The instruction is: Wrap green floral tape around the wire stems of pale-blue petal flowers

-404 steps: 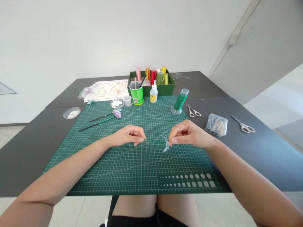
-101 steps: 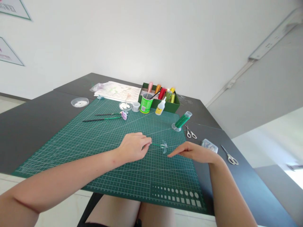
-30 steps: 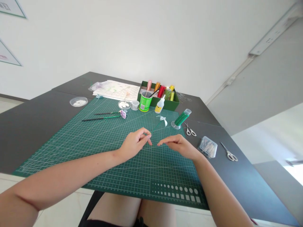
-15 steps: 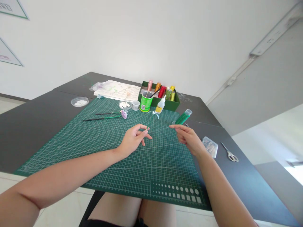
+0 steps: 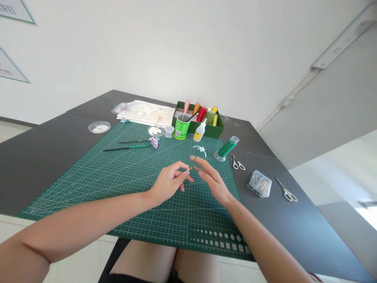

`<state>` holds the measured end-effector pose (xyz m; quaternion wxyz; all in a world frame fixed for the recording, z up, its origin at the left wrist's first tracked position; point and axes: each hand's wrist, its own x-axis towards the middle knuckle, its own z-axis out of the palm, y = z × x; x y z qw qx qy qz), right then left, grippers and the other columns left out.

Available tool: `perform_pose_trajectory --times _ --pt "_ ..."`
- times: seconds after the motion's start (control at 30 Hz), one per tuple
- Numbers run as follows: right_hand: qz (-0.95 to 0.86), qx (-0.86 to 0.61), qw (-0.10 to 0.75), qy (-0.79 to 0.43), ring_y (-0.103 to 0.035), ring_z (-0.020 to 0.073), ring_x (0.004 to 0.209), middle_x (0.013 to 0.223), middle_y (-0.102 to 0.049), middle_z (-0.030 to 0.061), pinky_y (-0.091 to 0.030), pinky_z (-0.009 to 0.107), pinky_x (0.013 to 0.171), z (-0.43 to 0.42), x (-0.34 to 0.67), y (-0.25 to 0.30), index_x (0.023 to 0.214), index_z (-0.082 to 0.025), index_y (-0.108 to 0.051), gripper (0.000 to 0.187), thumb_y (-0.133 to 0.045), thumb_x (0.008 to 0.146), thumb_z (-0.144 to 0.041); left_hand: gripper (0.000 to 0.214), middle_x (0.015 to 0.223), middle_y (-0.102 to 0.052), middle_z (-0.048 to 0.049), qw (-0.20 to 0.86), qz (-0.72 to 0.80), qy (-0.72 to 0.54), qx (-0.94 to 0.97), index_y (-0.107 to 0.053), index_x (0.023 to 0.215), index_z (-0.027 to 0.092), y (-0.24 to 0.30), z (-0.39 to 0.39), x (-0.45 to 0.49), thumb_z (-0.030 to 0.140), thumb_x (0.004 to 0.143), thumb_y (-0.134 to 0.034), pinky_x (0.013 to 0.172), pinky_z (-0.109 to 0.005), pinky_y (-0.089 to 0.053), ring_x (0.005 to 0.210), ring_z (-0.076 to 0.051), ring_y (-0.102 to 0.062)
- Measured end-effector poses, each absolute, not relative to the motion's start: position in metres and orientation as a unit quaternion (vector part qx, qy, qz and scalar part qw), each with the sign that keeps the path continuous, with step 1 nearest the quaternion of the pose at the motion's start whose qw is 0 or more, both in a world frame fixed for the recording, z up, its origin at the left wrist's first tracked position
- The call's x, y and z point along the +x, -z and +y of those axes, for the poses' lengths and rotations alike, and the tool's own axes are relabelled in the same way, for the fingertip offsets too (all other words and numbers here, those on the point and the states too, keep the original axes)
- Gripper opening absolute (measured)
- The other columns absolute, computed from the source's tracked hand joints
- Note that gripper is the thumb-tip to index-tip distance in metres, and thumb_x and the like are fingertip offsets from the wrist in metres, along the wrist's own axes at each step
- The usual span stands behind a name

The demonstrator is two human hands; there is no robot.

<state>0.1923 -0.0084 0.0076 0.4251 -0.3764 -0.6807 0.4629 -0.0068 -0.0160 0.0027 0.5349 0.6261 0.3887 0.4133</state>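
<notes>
My left hand is closed in a pinch around the lower end of a thin green flower stem. The stem slants up and away to a pale blue-white flower with narrow, spread petals. Close beside the stem is my right hand, fingers stretched out and slightly apart. Its fingertips reach the stem, though whether they touch it is unclear. A spool of green thread stands on a clear base beyond my right hand. Under both hands lies a green cutting mat.
Two paintbrushes lie left, beside a purple flower. Behind stand a green can, a glue bottle and a box of thread spools. Scissors, a clear case and more scissors lie right.
My right hand has moved left from beside the spool to the stem, and its pinched fingers have spread. My left hand has shifted slightly right and nearer, tilting the flower rightward.
</notes>
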Motion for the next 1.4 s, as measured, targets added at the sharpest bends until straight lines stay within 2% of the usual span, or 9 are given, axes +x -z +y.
perform_pose_trajectory --times 0.1,0.17,0.23,0.3,0.53,0.73,1.0,1.2,1.4 --pt "-0.601 -0.367 0.401 -0.586 -0.067 0.0236 0.105 0.123 -0.068 0.0116 -0.060 0.037 0.080 -0.010 0.181 -0.001 0.135 -0.024 -0.062 0.047 -0.056 0.097 -0.051 0.024 0.084 -0.079 -0.0049 0.525 0.385 -0.409 0.639 -0.059 0.105 0.017 -0.002 -0.017 -0.006 0.039 0.099 -0.057 0.053 -0.022 -0.050 0.049 -0.010 -0.062" --pt "-0.580 -0.399 0.389 -0.595 -0.061 0.0157 0.069 0.086 -0.065 0.0049 -0.048 0.025 0.051 -0.011 0.176 -0.002 0.131 -0.019 -0.065 0.050 -0.056 0.097 -0.055 0.023 0.081 -0.078 -0.0038 0.514 0.384 -0.403 0.652 -0.060 0.103 0.017 -0.002 -0.017 -0.006 0.039 0.100 -0.056 0.053 -0.022 -0.050 0.049 -0.010 -0.062" --pt "-0.578 -0.431 0.399 -0.567 -0.042 0.0091 0.051 0.067 -0.051 -0.0027 -0.031 0.021 0.043 -0.014 0.172 -0.005 0.122 -0.016 -0.069 0.049 -0.059 0.094 -0.055 0.024 0.081 -0.078 -0.0032 0.504 0.387 -0.398 0.662 -0.062 0.103 0.017 -0.001 -0.018 -0.005 0.039 0.100 -0.055 0.053 -0.022 -0.050 0.049 -0.010 -0.062" --pt "-0.571 -0.452 0.427 -0.536 -0.031 0.0071 0.050 0.062 -0.043 -0.0054 -0.023 0.021 0.045 -0.017 0.169 -0.010 0.111 -0.015 -0.072 0.044 -0.063 0.091 -0.053 0.024 0.082 -0.078 -0.0027 0.497 0.391 -0.397 0.665 -0.064 0.106 0.017 0.000 -0.019 -0.005 0.038 0.100 -0.055 0.052 -0.022 -0.049 0.048 -0.010 -0.061" --pt "-0.516 -0.488 0.469 -0.525 -0.018 0.0068 0.049 0.053 -0.032 -0.0088 -0.012 0.025 0.045 -0.022 0.163 -0.013 0.086 -0.016 -0.070 0.034 -0.074 0.080 -0.049 0.025 0.083 -0.079 -0.0005 0.482 0.413 -0.399 0.662 -0.062 0.110 0.019 0.002 -0.021 -0.004 0.040 0.100 -0.056 0.053 -0.023 -0.048 0.047 -0.010 -0.060" --pt "-0.457 -0.479 0.462 -0.590 -0.016 0.0045 0.044 0.048 -0.033 -0.0120 -0.010 0.024 0.043 -0.020 0.160 -0.009 0.084 -0.017 -0.066 0.039 -0.082 0.072 -0.051 0.025 0.082 -0.079 0.0013 0.485 0.414 -0.403 0.656 -0.056 0.106 0.021 0.002 -0.020 -0.006 0.046 0.101 -0.055 0.062 -0.025 -0.049 0.053 -0.012 -0.064" --pt "-0.422 -0.446 0.456 -0.645 -0.015 0.0020 0.039 0.044 -0.036 -0.0128 -0.010 0.022 0.040 -0.013 0.164 -0.005 0.080 -0.017 -0.068 0.046 -0.090 0.061 -0.052 0.025 0.080 -0.078 0.0018 0.514 0.398 -0.407 0.641 -0.049 0.103 0.022 0.006 -0.017 -0.007 0.046 0.100 -0.057 0.060 -0.025 -0.049 0.050 -0.012 -0.065" --pt "-0.457 -0.443 0.463 -0.617 -0.016 0.0026 0.040 0.043 -0.031 -0.0130 -0.010 0.023 0.041 -0.010 0.165 -0.002 0.078 -0.016 -0.069 0.044 -0.088 0.066 -0.054 0.026 0.086 -0.079 -0.0008 0.535 0.390 -0.409 0.628 -0.048 0.101 0.022 0.008 -0.015 -0.006 0.046 0.098 -0.057 0.052 -0.022 -0.045 0.045 -0.010 -0.061" --pt "-0.479 -0.454 0.464 -0.591 -0.017 0.0035 0.042 0.045 -0.033 -0.0121 -0.011 0.023 0.041 -0.011 0.162 0.000 0.082 -0.015 -0.069 0.044 -0.084 0.070 -0.055 0.021 0.073 -0.075 0.0020 0.542 0.389 -0.409 0.623 -0.048 0.099 0.022 0.006 -0.016 -0.004 0.040 0.096 -0.058 0.045 -0.019 -0.036 0.040 -0.008 -0.052"
